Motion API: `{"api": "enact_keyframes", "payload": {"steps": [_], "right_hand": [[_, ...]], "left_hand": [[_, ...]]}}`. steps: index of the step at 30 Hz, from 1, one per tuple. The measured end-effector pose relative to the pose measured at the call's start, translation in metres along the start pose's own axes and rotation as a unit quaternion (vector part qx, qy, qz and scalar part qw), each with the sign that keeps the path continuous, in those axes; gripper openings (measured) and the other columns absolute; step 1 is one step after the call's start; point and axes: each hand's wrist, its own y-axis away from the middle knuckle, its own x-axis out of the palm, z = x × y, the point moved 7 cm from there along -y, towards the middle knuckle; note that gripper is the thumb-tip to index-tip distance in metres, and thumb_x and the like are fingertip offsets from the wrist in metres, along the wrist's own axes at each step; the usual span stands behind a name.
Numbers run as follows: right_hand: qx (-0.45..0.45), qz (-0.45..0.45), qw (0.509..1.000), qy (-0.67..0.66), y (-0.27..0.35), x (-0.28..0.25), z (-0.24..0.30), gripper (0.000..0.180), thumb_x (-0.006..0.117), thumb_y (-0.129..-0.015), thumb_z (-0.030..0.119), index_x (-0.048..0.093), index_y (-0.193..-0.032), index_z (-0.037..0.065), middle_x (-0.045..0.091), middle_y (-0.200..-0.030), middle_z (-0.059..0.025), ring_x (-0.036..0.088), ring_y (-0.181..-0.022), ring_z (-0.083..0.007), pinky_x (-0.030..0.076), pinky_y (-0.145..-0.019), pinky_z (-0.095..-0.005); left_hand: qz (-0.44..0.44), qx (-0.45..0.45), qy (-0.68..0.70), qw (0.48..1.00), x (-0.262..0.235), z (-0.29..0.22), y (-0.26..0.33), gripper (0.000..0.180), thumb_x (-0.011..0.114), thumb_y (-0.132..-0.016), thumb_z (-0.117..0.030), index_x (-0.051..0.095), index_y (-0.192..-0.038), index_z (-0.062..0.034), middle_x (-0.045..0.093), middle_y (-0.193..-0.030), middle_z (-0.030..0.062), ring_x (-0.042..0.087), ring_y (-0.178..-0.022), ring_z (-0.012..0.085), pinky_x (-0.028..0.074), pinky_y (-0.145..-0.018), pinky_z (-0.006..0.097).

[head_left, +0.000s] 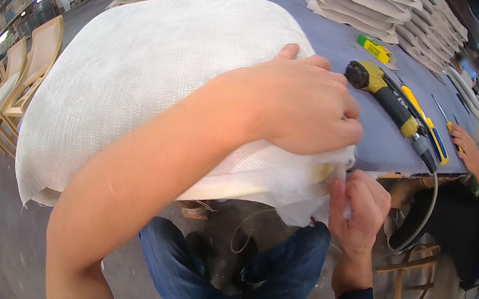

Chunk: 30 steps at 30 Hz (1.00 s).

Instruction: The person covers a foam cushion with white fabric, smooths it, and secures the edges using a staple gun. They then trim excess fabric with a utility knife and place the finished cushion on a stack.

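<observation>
A seat pad (143, 46) covered in white woven fabric lies on the table in front of me, its near edge overhanging toward my knees. Across its right side reaches my left hand (306, 107), palm down, with the fingers bent over the pad's near right corner; their tips are partly hidden. At that same corner my right hand (361, 209) is closed, thumb against curled fingers, pinching the loose edge of the white fabric (300, 200). The fabric is bunched and folded between both hands. A small yellowish patch shows through it there.
Right of the pad, a yellow and black air tool (385, 97) with a hose lies on the blue-grey table (333, 30), beside a yellow-and-blue hand tool (428, 126) and a yellow-green packet (376, 48). Stacked pads (356, 5) stand behind. Another person's hand (468, 150) is at right; chairs (33, 67) stand left.
</observation>
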Motion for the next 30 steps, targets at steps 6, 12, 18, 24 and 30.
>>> {"api": "enact_keyframes", "payload": {"steps": [6,12,18,24,30], "right_hand": [[-0.033,0.008,0.982,-0.183,0.043,-0.018,0.029,0.012,0.071,-0.089,0.006,0.064,-0.08,0.002,0.064,-0.072,-0.0116,0.063,-0.06,-0.0318,0.049,-0.054,-0.0358],[0.016,-0.02,0.998,-0.054,-0.031,-0.003,0.046,0.025,0.078,-0.092,0.019,0.064,-0.08,0.001,0.063,-0.071,-0.0108,0.062,-0.057,-0.0319,0.05,-0.054,-0.0386],[-0.049,0.027,0.994,-0.092,-0.022,0.016,0.048,0.02,0.084,-0.085,0.019,0.066,-0.084,0.009,0.062,-0.072,-0.0041,0.063,-0.058,-0.0277,0.048,-0.051,-0.0389],[-0.089,0.119,0.966,-0.212,0.05,0.012,0.077,0.016,0.077,-0.089,0.028,0.068,-0.086,0.015,0.066,-0.076,-0.0025,0.063,-0.057,-0.0203,0.049,-0.051,-0.0323],[0.091,-0.031,0.985,-0.144,-0.004,0.014,0.034,0.021,0.078,-0.091,0.023,0.07,-0.099,0.005,0.071,-0.079,-0.0135,0.069,-0.062,-0.0294,0.054,-0.056,-0.0397]], "left_hand": [[-0.004,0.016,0.029,0.999,-0.005,-0.012,-0.01,0.041,0.046,-0.101,-0.034,0.078,-0.115,-0.0123,0.071,-0.122,0.0141,0.058,-0.129,0.0343,0.039,-0.115,0.056],[-0.011,-0.017,0.003,1.0,0.003,0.003,-0.004,0.044,0.042,-0.102,-0.034,0.076,-0.121,-0.0134,0.07,-0.131,0.0129,0.057,-0.134,0.0319,0.038,-0.116,0.056],[0.0,-0.026,-0.001,1.0,0.0,-0.002,-0.004,0.046,0.042,-0.103,-0.035,0.076,-0.125,-0.0142,0.069,-0.134,0.0116,0.053,-0.139,0.0291,0.034,-0.12,0.054],[0.025,-0.047,0.011,0.998,-0.005,-0.005,-0.005,0.046,0.043,-0.103,-0.037,0.074,-0.128,-0.0139,0.067,-0.138,0.0115,0.052,-0.141,0.0292,0.032,-0.122,0.054],[0.023,-0.047,-0.003,0.999,-0.004,-0.004,-0.003,0.047,0.044,-0.103,-0.037,0.074,-0.129,-0.0121,0.067,-0.138,0.0124,0.052,-0.14,0.0304,0.031,-0.122,0.051]]}}
